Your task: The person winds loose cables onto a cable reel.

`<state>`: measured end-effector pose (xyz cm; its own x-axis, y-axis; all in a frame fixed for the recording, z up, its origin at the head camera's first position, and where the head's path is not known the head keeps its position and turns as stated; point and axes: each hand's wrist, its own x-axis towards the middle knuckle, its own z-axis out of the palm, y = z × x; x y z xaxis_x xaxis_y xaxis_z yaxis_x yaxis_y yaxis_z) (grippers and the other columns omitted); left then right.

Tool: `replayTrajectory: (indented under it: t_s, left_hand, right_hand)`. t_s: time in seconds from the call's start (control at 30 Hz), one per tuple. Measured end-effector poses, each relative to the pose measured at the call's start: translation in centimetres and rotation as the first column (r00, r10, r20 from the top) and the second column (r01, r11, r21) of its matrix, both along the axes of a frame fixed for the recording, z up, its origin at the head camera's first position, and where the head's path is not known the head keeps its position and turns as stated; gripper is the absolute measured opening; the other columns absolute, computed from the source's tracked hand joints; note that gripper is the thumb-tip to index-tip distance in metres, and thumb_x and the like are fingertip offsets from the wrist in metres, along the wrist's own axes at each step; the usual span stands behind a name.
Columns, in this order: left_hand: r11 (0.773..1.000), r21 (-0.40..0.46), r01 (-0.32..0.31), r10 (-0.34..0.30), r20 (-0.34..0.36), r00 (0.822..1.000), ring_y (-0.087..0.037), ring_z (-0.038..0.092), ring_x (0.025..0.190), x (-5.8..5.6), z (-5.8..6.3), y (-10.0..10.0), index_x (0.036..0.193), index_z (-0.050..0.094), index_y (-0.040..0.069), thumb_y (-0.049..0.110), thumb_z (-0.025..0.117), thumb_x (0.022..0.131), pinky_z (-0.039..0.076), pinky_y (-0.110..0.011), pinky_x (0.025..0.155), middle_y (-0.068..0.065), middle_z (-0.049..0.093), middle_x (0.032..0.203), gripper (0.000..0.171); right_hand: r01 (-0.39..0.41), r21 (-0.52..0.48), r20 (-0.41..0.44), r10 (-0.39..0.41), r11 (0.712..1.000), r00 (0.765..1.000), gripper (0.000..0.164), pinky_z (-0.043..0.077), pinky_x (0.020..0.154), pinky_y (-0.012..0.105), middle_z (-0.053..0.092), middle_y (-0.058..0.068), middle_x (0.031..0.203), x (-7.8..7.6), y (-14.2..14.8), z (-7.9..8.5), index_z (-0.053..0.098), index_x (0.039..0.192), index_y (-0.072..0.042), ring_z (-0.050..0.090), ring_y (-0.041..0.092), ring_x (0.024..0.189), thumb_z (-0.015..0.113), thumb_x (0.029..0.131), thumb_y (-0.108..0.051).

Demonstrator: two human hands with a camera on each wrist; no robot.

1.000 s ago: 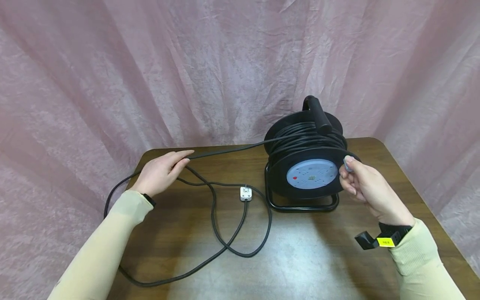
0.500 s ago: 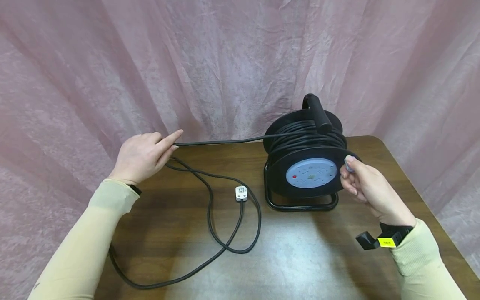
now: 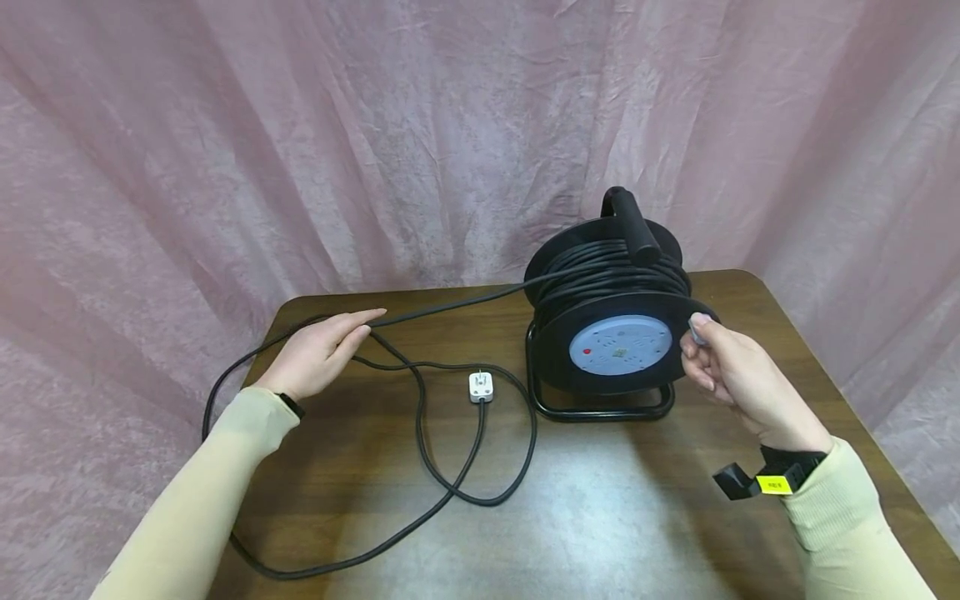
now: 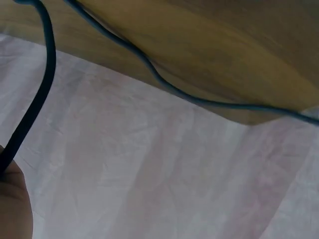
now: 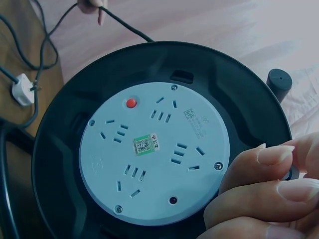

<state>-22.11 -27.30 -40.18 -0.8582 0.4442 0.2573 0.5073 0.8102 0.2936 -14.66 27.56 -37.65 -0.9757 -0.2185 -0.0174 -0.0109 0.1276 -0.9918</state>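
Observation:
A black cable reel (image 3: pixel 551 358) with a pale blue socket panel (image 3: pixel 621 345) stands at the right of the table. At the front disc's right edge, my right hand (image 3: pixel 731 371) pinches the small grey crank knob (image 3: pixel 697 328) between thumb and curled fingers; in the right wrist view these fingers hide most of the knob. My left hand (image 3: pixel 318 354), over the table's back left part, holds the black cable (image 3: pixel 450 308) between thumb and fingers. From there the cable runs up to the wound turns (image 3: pixel 600 275). In the left wrist view it passes over the thumb (image 4: pixel 15 199).
Loose cable loops (image 3: pixel 422 417) lie across the wooden table (image 3: pixel 600 517), ending in a white plug (image 3: pixel 481 387) left of the reel's stand (image 3: pixel 600 415). Some cable hangs past the table's left edge. A pink curtain (image 3: pixel 450 150) hangs close behind the table.
My left hand rises up and left half a second ago, drawing the cable straighter, then comes back down and right. The plug has shifted slightly left. My right hand keeps its place at the knob.

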Motion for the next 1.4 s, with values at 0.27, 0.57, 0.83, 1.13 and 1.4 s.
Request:
replayTrajectory:
  t_s: [0.27,0.57,0.83,1.13,1.4]
  left_hand:
    - [0.985,0.154,-0.080,0.066,0.093,0.993,-0.019,0.054,0.123,0.3,-0.6,0.3,0.136,0.059,0.027,0.049,0.042,0.105,0.046,-0.046,0.099,0.006,0.058,0.136,0.042]
    - [0.977,0.188,-0.101,0.065,0.188,0.980,-0.019,0.050,0.128,0.1,-1.1,0.3,0.141,0.053,0.039,0.054,0.039,0.104,0.044,-0.048,0.101,0.008,0.053,0.141,0.042]
    - [0.974,0.215,-0.074,0.024,0.229,0.973,-0.019,0.042,0.135,-0.1,-1.1,0.9,0.147,0.042,0.046,0.052,0.034,0.106,0.038,-0.050,0.107,0.012,0.044,0.149,0.042]
    - [0.956,0.257,-0.142,0.062,0.294,0.954,-0.019,0.044,0.133,-0.4,-0.8,1.7,0.144,0.045,0.048,0.058,0.036,0.104,0.040,-0.052,0.105,0.011,0.046,0.147,0.042]
    - [0.953,0.256,-0.160,0.078,0.305,0.949,-0.018,0.050,0.126,-0.8,-0.1,3.1,0.139,0.047,0.052,0.058,0.039,0.103,0.044,-0.051,0.100,0.011,0.050,0.144,0.038]
  right_hand:
    - [0.018,0.026,-0.032,-0.017,1.000,0.999,0.052,0.013,0.038,0.042,0.041,0.000,0.057,0.0,0.5,-0.4,0.043,0.087,0.001,0.022,0.016,0.041,0.036,0.108,-0.046]
    - [0.055,0.096,-0.032,-0.052,0.994,0.998,0.055,0.016,0.038,0.041,0.042,-0.001,0.057,0.2,0.9,-1.1,0.044,0.086,0.001,0.024,0.013,0.042,0.035,0.108,-0.048]
    - [0.052,0.084,0.005,-0.053,0.995,0.999,0.054,0.015,0.039,0.041,0.041,-0.001,0.057,0.3,1.2,-1.6,0.042,0.088,0.001,0.023,0.012,0.042,0.035,0.108,-0.049]
    - [0.056,0.137,0.008,-0.058,0.989,0.998,0.055,0.020,0.038,0.040,0.042,-0.001,0.058,0.3,1.4,-2.4,0.042,0.089,0.003,0.029,0.011,0.044,0.034,0.108,-0.048]
    - [0.057,0.213,0.061,-0.071,0.975,0.996,0.061,0.026,0.036,0.032,0.044,-0.001,0.062,0.4,1.8,-3.6,0.044,0.094,0.004,0.033,0.008,0.047,0.033,0.106,-0.055]
